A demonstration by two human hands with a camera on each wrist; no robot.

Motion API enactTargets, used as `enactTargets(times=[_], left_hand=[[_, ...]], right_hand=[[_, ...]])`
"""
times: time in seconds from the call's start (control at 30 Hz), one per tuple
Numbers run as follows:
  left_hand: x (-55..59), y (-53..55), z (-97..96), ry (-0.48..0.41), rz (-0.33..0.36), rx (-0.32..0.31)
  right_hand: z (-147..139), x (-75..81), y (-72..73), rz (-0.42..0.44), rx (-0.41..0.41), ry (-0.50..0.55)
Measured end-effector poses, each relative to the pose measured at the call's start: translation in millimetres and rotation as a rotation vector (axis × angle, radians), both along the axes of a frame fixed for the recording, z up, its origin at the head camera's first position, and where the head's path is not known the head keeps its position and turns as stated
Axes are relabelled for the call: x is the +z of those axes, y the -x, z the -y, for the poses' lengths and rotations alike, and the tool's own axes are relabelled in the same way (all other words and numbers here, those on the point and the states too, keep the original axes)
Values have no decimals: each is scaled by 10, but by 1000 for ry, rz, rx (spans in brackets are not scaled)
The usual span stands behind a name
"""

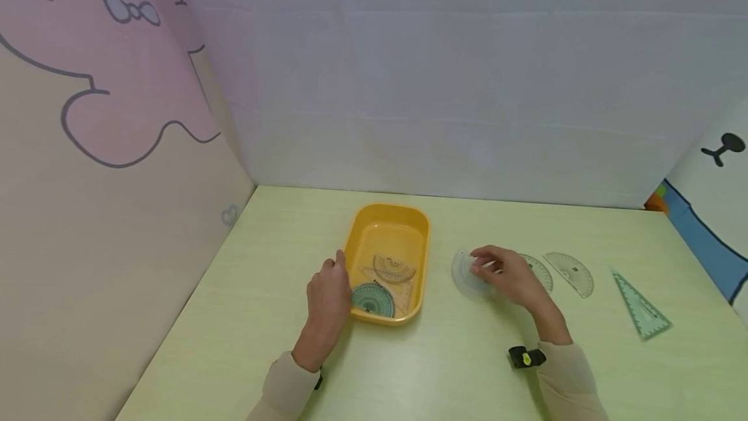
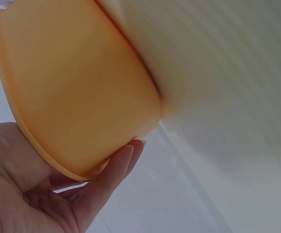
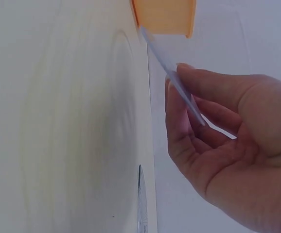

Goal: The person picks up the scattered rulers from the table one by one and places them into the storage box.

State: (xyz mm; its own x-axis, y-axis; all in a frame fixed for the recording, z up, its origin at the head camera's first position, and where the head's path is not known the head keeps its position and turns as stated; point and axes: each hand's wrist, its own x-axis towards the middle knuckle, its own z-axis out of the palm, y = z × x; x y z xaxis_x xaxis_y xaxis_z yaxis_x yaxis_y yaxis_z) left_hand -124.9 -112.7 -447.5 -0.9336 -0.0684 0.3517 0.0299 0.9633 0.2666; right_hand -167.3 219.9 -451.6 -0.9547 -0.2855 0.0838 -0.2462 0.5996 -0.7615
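Note:
My left hand (image 1: 329, 294) grips the left rim of a yellow plastic tray (image 1: 391, 236), thumb on top and fingertips beneath in the left wrist view. Inside the tray's near half lie a green round-edged protractor (image 1: 373, 299), a clear protractor (image 1: 394, 269) and a clear set square (image 1: 404, 297), overlapping one another. To the right of the tray, my right hand (image 1: 508, 275) pinches a clear semicircular protractor (image 1: 463, 271) between thumb and fingers. In the right wrist view this protractor (image 3: 162, 60) is tilted and held above the table, its shadow beside it.
Behind my right hand a clear protractor (image 1: 540, 271) is partly hidden on the table (image 1: 456, 375). Farther right lie another clear protractor (image 1: 573, 273) and a greenish set square (image 1: 643, 307). A white wall (image 1: 467, 102) rises at the back, a patterned one (image 1: 117, 245) at left.

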Motion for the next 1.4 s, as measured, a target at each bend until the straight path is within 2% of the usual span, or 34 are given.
enactTargets(times=[0.23, 0.43, 0.97, 1.2, 1.4], left_hand=[[9, -10, -13, -1, 16, 4], [-1, -4, 0, 4, 34, 14], [1, -8, -11, 7, -10, 1], [7, -4, -14, 12, -4, 7], [-17, 2, -1, 7, 6, 12]], right_hand=[[-8, 24, -10, -38, -84, 15], [37, 43, -3, -47, -101, 69], [270, 122, 63, -79, -157, 157], [375, 189, 96, -79, -132, 225], [457, 198, 127, -83, -128, 242]])
